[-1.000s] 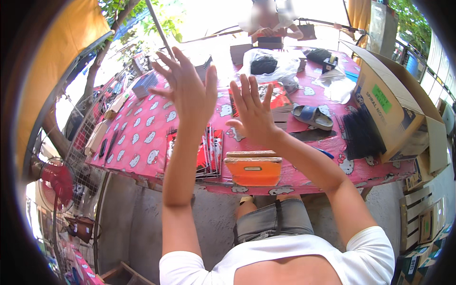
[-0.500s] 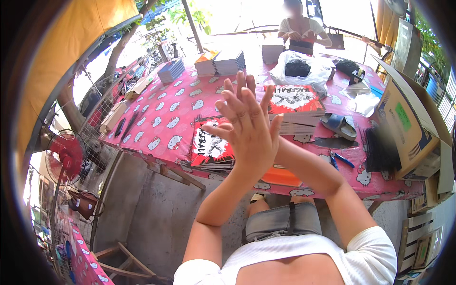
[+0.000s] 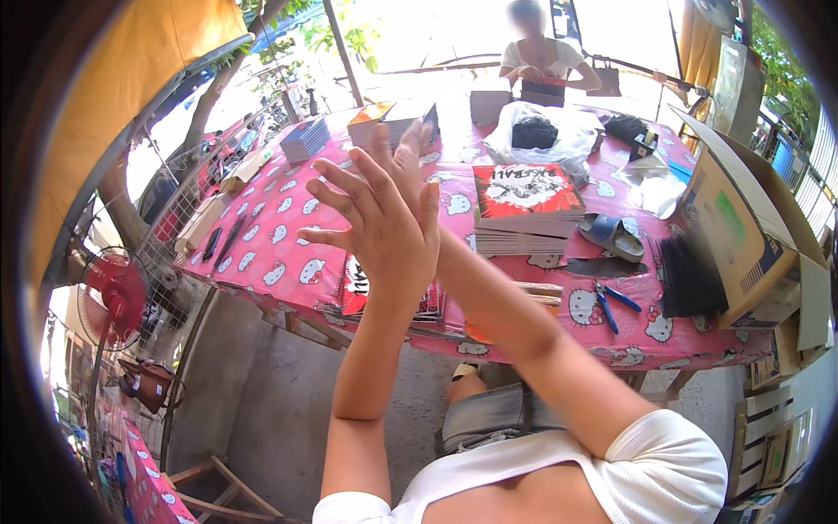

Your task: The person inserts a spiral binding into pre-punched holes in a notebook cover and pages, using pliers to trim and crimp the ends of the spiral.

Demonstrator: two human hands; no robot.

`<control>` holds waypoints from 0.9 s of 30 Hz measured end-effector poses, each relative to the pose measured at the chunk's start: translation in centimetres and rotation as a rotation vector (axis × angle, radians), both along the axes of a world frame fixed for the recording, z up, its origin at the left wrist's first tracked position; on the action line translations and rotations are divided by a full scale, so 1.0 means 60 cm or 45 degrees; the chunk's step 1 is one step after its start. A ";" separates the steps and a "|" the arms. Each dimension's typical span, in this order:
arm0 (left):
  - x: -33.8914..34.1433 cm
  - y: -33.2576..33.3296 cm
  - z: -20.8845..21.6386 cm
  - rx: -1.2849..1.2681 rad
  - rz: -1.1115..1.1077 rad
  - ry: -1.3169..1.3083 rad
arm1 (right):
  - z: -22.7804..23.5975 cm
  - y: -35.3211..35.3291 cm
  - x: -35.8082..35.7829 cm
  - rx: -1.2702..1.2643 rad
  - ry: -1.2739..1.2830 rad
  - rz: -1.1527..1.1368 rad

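Note:
My left hand [image 3: 384, 214] is raised above the near side of the table, fingers spread and nothing in it. Behind it, partly covered, my right hand [image 3: 411, 159] has its fingers stretched upward. The two hands overlap in view; whether the palms touch is hidden. Under my left wrist lies a red, white and black book stack [image 3: 353, 291], mostly blocked from sight. To the right stands a taller stack of matching books [image 3: 528, 194]. An orange object [image 3: 489, 332] near the table edge is partly behind my right forearm.
On the pink patterned tablecloth [image 3: 279, 231] sit blue-handled pliers [image 3: 617, 304], a blue slipper [image 3: 613, 236], a black bundle [image 3: 694, 275] and a plastic bag [image 3: 497, 140]. A cardboard box [image 3: 746, 231] stands right, a red fan [image 3: 122, 284] left. Across the table is another person [image 3: 541, 61].
Both hands have shifted left together, still raised with fingers extended. The view has moved slightly, uncovering more of the taller book stack and the pliers. Across the table, the other person's hands have moved.

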State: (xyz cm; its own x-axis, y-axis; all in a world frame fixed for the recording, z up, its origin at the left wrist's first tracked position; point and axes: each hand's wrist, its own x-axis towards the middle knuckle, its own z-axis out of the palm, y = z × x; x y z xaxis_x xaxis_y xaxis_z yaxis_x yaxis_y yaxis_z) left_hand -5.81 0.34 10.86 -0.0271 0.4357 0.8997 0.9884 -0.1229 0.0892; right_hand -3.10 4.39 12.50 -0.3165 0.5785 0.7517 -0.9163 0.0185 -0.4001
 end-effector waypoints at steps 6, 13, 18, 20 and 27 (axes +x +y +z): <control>0.003 -0.017 0.020 -0.047 0.012 0.045 | -0.011 -0.011 -0.021 0.176 0.397 0.675; 0.004 0.008 0.004 -0.033 -0.011 0.047 | 0.010 0.088 0.087 -0.166 0.507 -0.980; 0.040 0.020 0.008 -0.013 -0.052 0.092 | 0.014 0.177 0.206 -0.928 -0.623 -2.413; 0.040 0.016 0.005 -0.015 -0.042 0.084 | 0.015 0.141 0.169 -0.836 -0.592 -2.230; 0.069 0.006 0.015 -0.055 -0.064 -0.003 | -0.015 0.077 0.061 -0.687 -0.879 -2.056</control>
State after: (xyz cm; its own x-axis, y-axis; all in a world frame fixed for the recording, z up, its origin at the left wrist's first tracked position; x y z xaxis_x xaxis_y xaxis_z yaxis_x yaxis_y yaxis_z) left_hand -1.68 0.71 11.78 -0.0061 0.4748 0.8801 0.9808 -0.1687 0.0978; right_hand 0.59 9.01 11.59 0.5930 0.7016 0.3951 0.1742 0.3674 -0.9136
